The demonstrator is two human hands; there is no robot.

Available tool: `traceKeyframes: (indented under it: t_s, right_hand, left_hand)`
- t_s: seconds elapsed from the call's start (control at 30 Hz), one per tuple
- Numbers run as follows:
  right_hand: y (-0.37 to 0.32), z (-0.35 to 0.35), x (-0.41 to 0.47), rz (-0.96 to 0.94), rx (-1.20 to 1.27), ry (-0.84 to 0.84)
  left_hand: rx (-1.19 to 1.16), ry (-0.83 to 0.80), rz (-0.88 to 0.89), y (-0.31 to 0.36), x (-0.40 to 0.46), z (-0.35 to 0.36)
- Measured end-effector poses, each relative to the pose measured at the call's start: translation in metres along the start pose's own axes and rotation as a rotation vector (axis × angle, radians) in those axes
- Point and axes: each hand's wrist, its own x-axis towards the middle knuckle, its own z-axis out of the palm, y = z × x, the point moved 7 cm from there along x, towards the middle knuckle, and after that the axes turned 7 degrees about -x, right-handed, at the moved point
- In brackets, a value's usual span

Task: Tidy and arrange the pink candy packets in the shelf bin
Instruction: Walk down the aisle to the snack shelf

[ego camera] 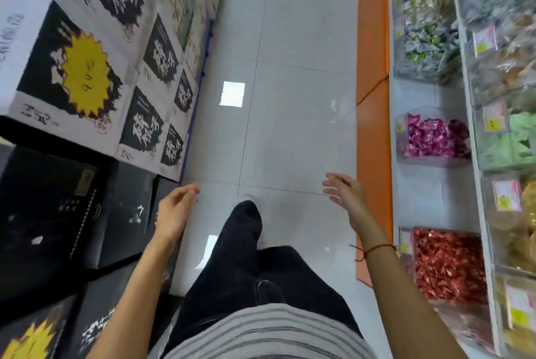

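Observation:
The pink candy packets (432, 137) fill a clear plastic bin (401, 138) on the lowest shelf at the right. My right hand (346, 197) hovers over the tiled aisle floor, fingers spread and empty, below and left of that bin. My left hand (175, 211) hangs at the left with relaxed fingers and holds nothing. Neither hand touches the bin.
A bin of red candy (446, 263) sits nearer me on the same shelf; green and silver sweets (426, 42) lie farther along. Stacked black-and-white cartons (95, 68) line the left side. An orange strip (372, 68) edges the shelf base. My leg and shoe (246, 213) stand mid-aisle.

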Motion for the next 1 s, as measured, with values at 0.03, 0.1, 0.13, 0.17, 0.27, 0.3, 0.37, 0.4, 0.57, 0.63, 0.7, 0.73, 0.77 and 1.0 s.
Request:
traceKeyframes:
  t_s: [0.03,0.1,0.13,0.17,0.27,0.3,0.37,0.4,0.57,0.63,0.7,0.73,0.77,1.0]
  right_hand:
    - [-0.008,0.001,0.010,0.014,0.006,0.003]
    - [-0.023,0.004,0.031,0.039,0.011,0.007]
    - [-0.031,0.007,0.041,0.046,0.016,0.007]
    - [-0.040,0.009,0.052,0.054,0.018,0.011]
    - [-0.073,0.011,0.084,0.064,0.040,0.033]
    - [-0.083,0.011,0.095,0.066,0.054,0.044]
    - [-0.103,0.007,0.117,0.072,0.082,0.076]
    - [-0.115,0.004,0.129,0.072,0.091,0.090]
    - [-0.174,-0.022,0.190,0.099,0.114,0.140]
    - [-0.202,-0.035,0.220,0.102,0.116,0.148]
    - [-0.233,-0.049,0.256,0.099,0.118,0.152]
    - [-0.249,-0.056,0.275,0.102,0.115,0.149]
    - [-0.265,-0.063,0.294,0.104,0.113,0.144]
    - [-0.402,-0.082,0.432,0.053,0.068,0.084]
  left_hand:
    - [-0.010,0.016,-0.006,0.005,0.010,0.000]
    - [-0.036,0.028,-0.019,0.018,0.034,0.003]
    - [-0.039,0.029,-0.035,0.025,0.045,0.007]
    - [-0.041,0.027,-0.041,0.036,0.060,0.012]
    - [-0.029,0.004,-0.030,0.078,0.107,0.032]
    - [-0.028,-0.009,-0.022,0.092,0.124,0.040]
    - [-0.017,-0.051,0.002,0.123,0.158,0.059]
    - [-0.009,-0.072,0.014,0.141,0.175,0.069]
    - [-0.015,-0.130,0.044,0.228,0.253,0.118]
    - [0.006,-0.148,0.052,0.260,0.282,0.141]
    - [0.015,-0.155,0.061,0.290,0.312,0.164]
    - [0.019,-0.147,0.058,0.304,0.326,0.175]
    - [0.018,-0.135,0.051,0.319,0.339,0.185]
    - [0.057,-0.125,0.055,0.414,0.437,0.236]
